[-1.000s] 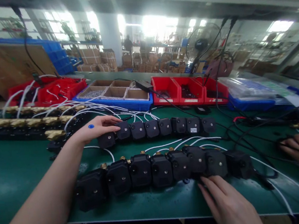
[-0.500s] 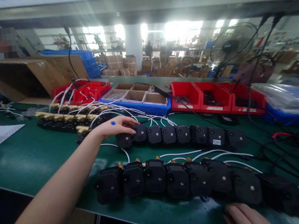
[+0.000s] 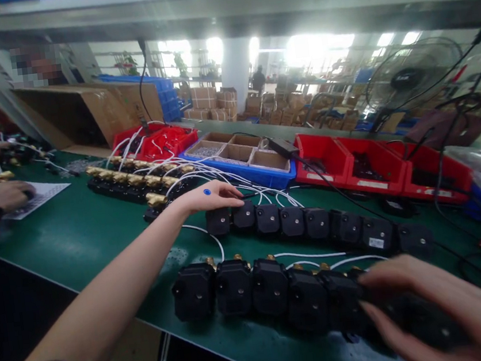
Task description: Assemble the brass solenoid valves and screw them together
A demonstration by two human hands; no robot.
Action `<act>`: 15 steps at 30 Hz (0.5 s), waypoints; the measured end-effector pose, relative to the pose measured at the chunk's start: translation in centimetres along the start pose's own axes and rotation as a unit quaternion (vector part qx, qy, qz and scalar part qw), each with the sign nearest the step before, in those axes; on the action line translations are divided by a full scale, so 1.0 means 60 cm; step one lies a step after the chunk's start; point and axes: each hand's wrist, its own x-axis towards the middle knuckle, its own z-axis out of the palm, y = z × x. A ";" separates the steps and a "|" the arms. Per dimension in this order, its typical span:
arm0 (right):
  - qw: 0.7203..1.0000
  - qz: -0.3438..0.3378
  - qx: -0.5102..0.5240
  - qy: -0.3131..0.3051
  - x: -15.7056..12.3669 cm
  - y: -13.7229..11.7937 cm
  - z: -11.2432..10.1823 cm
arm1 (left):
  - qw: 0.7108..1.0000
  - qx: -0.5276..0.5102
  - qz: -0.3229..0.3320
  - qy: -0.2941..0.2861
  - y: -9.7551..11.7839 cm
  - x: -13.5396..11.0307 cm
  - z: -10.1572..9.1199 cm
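Note:
Two rows of black box-shaped valve actuators, several in each, lie on the green bench; brass fittings and white cables show behind the near row. My left hand (image 3: 214, 196) reaches over the left end of the back row. Its thumb lies on the upper edge of a black actuator (image 3: 243, 216), with its fingers bent behind that edge and partly hidden. Blurred by motion, my right hand (image 3: 427, 292) is over the right part of the near row. Its thumb and fingers are apart, beside a black actuator (image 3: 343, 296), and hide the units beyond.
Behind the rows stand a blue tray (image 3: 240, 175) with cardboard compartments and several red bins (image 3: 322, 178). Brass-topped assemblies (image 3: 136, 178) lie at back left, before a cardboard box (image 3: 98, 118). A co-worker's hands (image 3: 7, 195) are at far left. Black cables (image 3: 472, 270) cross the right side.
My right hand has risen from the front edge and come over the right part of the near row. The view has swung left, bringing in a co-worker's hands. My left hand keeps its place.

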 end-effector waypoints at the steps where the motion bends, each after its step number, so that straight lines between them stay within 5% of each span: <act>1: 0.999 0.019 0.020 -0.018 0.034 0.008 0.004 | 1.000 0.002 0.006 0.004 0.005 0.005 0.001; 7: 0.990 0.022 0.113 -0.084 0.185 0.037 0.113 | 0.990 0.052 0.089 -0.098 0.033 0.049 0.008; 11: 0.987 -0.003 0.101 -0.121 0.216 0.050 0.169 | 0.971 0.070 0.141 -0.178 0.036 0.067 0.008; 15: 0.987 -0.024 0.079 -0.139 0.218 0.057 0.182 | 0.971 0.007 0.145 -0.190 0.029 0.070 0.010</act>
